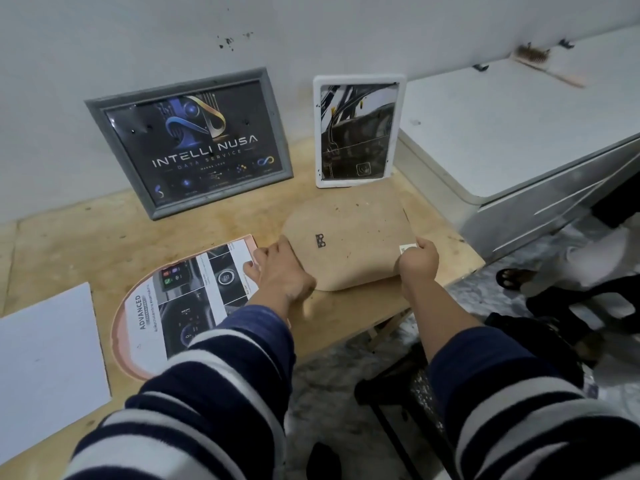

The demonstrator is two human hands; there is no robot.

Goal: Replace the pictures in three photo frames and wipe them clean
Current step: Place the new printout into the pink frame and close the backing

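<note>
Head view, lower part of frame: striped sleeves (pixel 214 393) reaching up to two hands on a brown backing board (pixel 349 237) at centre, left hand (pixel 280 271) curled over its left edge, right hand (pixel 419 261) pinching its right edge between thumb and fingers. Just left, flat on wooden table (pixel 104 244), a pink frame (pixel 121 327) with printed page. Farther up, leaning on wall: grey frame (pixel 188 142) upper left, white frame (pixel 358 131) upper centre.
</note>
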